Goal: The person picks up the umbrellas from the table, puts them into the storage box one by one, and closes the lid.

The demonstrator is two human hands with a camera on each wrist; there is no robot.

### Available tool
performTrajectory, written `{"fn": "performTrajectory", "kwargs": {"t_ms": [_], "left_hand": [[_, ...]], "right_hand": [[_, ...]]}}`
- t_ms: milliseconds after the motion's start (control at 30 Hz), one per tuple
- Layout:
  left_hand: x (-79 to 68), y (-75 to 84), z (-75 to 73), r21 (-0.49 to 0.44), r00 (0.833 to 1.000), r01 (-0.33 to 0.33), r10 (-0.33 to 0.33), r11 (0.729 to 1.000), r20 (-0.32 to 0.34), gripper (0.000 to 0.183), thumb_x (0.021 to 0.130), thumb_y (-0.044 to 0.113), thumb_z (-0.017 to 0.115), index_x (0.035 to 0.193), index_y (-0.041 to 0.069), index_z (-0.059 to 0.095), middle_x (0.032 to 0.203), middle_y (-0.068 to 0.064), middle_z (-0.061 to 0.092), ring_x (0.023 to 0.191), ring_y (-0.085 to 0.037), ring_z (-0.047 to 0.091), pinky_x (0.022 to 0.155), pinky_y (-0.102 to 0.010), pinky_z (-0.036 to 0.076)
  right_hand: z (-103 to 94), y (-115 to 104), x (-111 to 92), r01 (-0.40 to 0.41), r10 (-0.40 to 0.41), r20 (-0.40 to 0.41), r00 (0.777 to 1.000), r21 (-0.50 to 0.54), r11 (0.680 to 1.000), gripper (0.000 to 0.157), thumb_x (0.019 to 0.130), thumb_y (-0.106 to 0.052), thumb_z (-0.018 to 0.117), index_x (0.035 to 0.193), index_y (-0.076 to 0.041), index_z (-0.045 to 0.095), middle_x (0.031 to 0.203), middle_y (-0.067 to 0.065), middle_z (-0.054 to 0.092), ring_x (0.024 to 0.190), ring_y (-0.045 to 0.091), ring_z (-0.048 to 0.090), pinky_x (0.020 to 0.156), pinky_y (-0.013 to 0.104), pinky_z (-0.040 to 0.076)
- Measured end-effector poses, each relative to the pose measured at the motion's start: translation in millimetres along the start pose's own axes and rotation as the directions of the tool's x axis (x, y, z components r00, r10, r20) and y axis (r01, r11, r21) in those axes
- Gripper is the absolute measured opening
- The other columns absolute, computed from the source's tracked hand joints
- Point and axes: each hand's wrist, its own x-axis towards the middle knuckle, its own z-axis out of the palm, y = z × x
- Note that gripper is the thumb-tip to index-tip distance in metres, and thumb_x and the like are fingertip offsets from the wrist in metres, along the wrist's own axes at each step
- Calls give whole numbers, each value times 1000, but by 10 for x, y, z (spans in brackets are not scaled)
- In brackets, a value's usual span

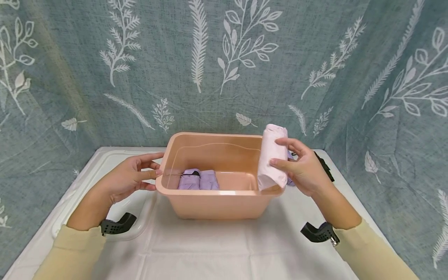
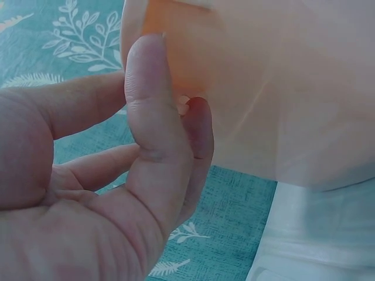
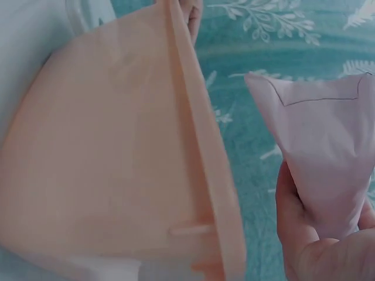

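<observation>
A peach plastic tub (image 1: 217, 206) stands upright on the table. At its left end my left hand (image 1: 122, 177) holds the rim, thumb on the edge and fingertips under it; the left wrist view shows this grip close up. My right hand (image 1: 304, 167) grips a pale pink folded cloth bundle (image 1: 271, 149) over the tub's right end. Stitching runs along one end of that bundle (image 3: 322, 134) in the right wrist view. Inside the tub, towards the left, lie two purple bundles (image 1: 189, 181), one with a dark strap.
A white lid-like tray (image 1: 84, 181) lies on the left, partly under my left forearm. Right of the tub, another purple item (image 1: 291, 179) is mostly hidden behind my right hand, with a black strap-like object (image 1: 324, 167) beyond. A patterned curtain (image 1: 217, 77) encloses the table's back and sides.
</observation>
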Motion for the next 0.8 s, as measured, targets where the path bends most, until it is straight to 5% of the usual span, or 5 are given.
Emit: {"fn": "performTrajectory", "kwargs": {"t_ms": [800], "left_hand": [[12,-37,-20,-66,1000,14,-14,998,6,79,96,8,71,162,6,28,115,-3,57,95,-14,69,81,-35,64]], "right_hand": [[359,-182,541,-157,175,119,977,-145,977,58,88,1,78,139,-13,55,144,12,43,112,28,62,79,35,64]]}}
